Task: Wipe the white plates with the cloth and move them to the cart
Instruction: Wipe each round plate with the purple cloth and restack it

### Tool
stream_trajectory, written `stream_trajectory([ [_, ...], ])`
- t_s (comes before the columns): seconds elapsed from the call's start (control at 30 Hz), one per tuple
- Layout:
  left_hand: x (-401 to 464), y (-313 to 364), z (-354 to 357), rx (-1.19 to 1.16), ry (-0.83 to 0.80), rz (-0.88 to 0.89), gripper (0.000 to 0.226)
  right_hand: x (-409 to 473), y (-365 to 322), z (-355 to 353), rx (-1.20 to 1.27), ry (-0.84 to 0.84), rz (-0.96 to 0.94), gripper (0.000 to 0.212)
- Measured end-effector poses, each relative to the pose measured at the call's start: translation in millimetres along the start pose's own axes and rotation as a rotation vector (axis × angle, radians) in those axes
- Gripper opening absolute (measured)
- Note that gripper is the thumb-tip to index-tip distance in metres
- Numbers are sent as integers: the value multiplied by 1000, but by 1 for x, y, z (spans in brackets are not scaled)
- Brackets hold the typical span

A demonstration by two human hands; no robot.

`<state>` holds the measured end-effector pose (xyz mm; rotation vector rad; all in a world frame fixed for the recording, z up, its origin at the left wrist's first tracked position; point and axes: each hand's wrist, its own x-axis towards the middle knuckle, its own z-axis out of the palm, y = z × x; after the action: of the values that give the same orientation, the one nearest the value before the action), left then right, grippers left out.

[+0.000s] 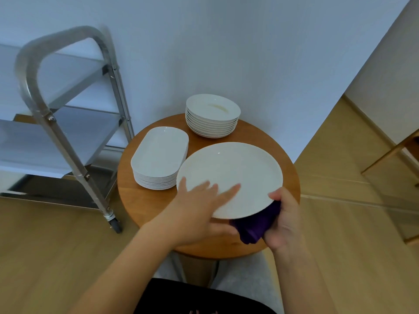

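A large round white plate (233,175) is held tilted above the round wooden table (158,205). My left hand (199,207) holds its near-left edge, fingers spread flat on top and thumb underneath. My right hand (283,220) grips a purple cloth (256,225) bunched under the plate's near-right rim, thumb on the rim. A stack of several oblong white plates (158,155) sits on the table's left. A stack of round white plates (213,114) stands at the back by the wall.
A metal cart (68,123) with shelves and a caster wheel stands to the left of the table, against the white wall. Wooden floor surrounds the table. A wooden furniture piece (399,155) is at the right.
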<state>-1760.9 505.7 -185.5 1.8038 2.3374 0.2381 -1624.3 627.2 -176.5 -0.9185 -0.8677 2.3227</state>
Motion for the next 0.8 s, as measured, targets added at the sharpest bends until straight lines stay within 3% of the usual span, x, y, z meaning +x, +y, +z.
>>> stream_trajectory([
  [0.07,-4,-8,-7,-251,233,-160,84,4,5,-6,67,-51,-36,34],
  [0.13,-4,-10,-12,-690,480,-460,85,8,9,-11,113,-98,-65,36],
  [0.17,-2,-11,-12,-1038,513,-610,78,10,10,-12,116,-106,-72,36],
  [0.23,1,-16,-6,-1729,440,-751,51,12,11,-14,80,-116,-66,37],
  [0.3,1,-20,3,-2060,396,-752,35,13,10,-13,12,-93,-29,36],
  [0.37,1,-21,12,-2118,468,-736,28,14,7,-10,-109,2,-1,33],
  [0.43,3,-20,17,-2086,557,-733,18,20,5,-13,-199,181,-93,24],
  [0.53,4,-19,16,-1967,680,-734,7,25,-6,-11,-411,433,-561,15],
  [0.6,5,-17,17,-1876,677,-711,7,27,-14,-1,-577,369,-799,14],
  [0.67,7,-9,15,-1829,634,-667,11,37,-15,12,-826,238,-885,18],
  [0.73,9,-2,15,-1817,589,-557,27,52,-6,25,-1172,172,-874,36],
  [0.8,10,3,14,-1810,565,-452,37,61,3,36,-1251,198,-800,51],
])
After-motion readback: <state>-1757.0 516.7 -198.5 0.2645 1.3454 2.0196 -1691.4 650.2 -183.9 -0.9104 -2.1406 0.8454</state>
